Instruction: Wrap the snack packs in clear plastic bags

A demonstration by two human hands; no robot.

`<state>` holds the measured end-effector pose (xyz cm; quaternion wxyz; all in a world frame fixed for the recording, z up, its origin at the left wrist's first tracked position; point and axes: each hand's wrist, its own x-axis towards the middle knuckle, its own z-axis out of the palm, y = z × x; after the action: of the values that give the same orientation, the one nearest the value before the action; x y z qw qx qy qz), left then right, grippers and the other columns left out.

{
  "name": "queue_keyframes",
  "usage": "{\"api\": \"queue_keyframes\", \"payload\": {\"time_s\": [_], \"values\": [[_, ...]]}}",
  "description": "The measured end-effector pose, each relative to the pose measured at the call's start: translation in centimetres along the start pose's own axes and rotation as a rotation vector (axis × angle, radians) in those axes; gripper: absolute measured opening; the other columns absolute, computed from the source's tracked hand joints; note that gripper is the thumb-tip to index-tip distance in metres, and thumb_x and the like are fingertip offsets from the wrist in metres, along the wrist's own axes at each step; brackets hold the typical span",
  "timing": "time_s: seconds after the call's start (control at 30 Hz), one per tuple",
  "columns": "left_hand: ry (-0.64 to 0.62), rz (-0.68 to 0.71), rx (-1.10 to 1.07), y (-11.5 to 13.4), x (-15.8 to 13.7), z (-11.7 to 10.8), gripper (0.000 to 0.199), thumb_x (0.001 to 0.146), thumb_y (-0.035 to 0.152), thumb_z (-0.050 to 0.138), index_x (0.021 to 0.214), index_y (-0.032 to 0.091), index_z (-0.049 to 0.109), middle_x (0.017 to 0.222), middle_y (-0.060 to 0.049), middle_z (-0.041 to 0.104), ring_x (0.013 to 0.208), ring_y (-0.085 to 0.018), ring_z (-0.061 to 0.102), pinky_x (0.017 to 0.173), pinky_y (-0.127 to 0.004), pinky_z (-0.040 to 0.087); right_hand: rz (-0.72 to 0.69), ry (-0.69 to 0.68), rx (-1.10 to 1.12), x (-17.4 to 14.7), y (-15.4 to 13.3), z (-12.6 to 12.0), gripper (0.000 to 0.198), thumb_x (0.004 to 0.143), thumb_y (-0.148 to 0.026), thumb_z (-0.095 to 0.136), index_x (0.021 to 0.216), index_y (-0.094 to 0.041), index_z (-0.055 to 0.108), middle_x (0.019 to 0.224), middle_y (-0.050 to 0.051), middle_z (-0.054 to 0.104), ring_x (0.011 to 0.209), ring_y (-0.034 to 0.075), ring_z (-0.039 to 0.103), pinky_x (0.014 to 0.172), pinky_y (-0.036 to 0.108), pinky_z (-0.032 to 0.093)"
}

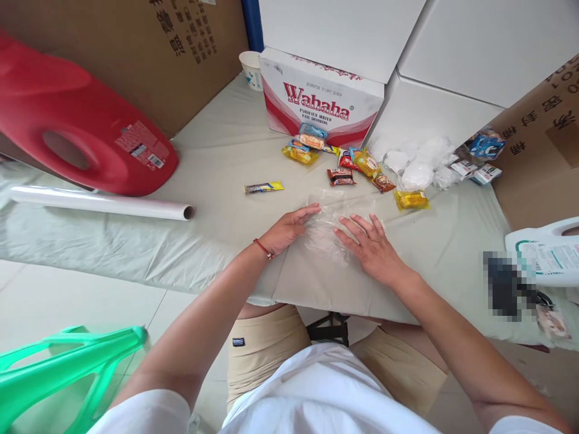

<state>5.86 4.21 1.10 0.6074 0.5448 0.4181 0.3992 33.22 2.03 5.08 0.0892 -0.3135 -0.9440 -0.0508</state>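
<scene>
A crumpled piece of clear plastic film [324, 232] lies on the cloth-covered table in front of me. At its left edge is my left hand [288, 230], turned on its side with the fingers stretched out and touching the film. My right hand [373, 250] rests palm down on the film's right side, fingers spread. Just beyond the film are a brown snack packet [341, 176] and a yellow-wrapped snack [411, 199]. A thin yellow and dark snack bar [263, 187] lies to the left, apart from both hands.
A Wahaha carton [321, 99] stands at the back, with several wrapped snacks before it. White plastic-wrapped bundles [418, 166] sit at the back right. On the left are a film roll [104, 204] and a large red jug [90, 132]. A green stool [76, 367] stands below.
</scene>
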Motion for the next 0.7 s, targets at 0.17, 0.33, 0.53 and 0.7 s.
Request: {"api": "queue_keyframes", "payload": {"time_s": [0.17,0.33,0.53,0.7], "values": [[0.101,-0.045,0.018,0.0,0.7,0.1,0.055,0.084,0.038,0.065,0.137,0.026,0.065,0.163,-0.004,0.040,0.148,-0.026,0.043,0.123,-0.042,0.035,-0.078,0.116,0.034,-0.6,-1.7,0.7,0.049,0.097,-0.006,0.049,0.139,-0.030,0.058,0.147,0.006,0.058,0.138,0.023,0.046,0.123,0.056,0.027],[0.152,-0.105,0.080,0.6,1.8,0.2,0.053,0.082,0.036,0.062,0.131,0.018,0.068,0.149,-0.009,0.059,0.139,-0.027,0.052,0.118,-0.042,0.040,-0.067,0.184,0.068,0.1,-4.0,1.0,0.016,0.099,-0.020,0.056,0.103,-0.023,0.071,0.112,0.008,0.071,0.102,0.022,0.056,0.092,0.041,0.043],[0.244,-0.209,0.359,1.8,4.3,0.8,0.038,0.076,0.028,0.057,0.106,0.014,0.076,0.111,-0.008,0.077,0.104,-0.024,0.068,0.098,-0.035,0.052,-0.039,-0.024,0.124,1.6,-6.9,2.3,0.021,0.103,-0.027,0.053,0.101,-0.018,0.071,0.092,0.008,0.068,0.084,0.021,0.055,0.072,0.036,0.042],[0.229,-0.238,0.730,2.8,6.8,1.8,0.027,0.075,0.023,0.055,0.088,0.014,0.078,0.088,-0.010,0.077,0.089,-0.027,0.069,0.085,-0.035,0.054,0.049,-0.075,0.129,2.7,-9.9,3.3,0.019,0.101,-0.021,0.052,0.106,-0.017,0.070,0.132,0.011,0.064,0.095,0.022,0.061,0.076,0.037,0.049]]}}
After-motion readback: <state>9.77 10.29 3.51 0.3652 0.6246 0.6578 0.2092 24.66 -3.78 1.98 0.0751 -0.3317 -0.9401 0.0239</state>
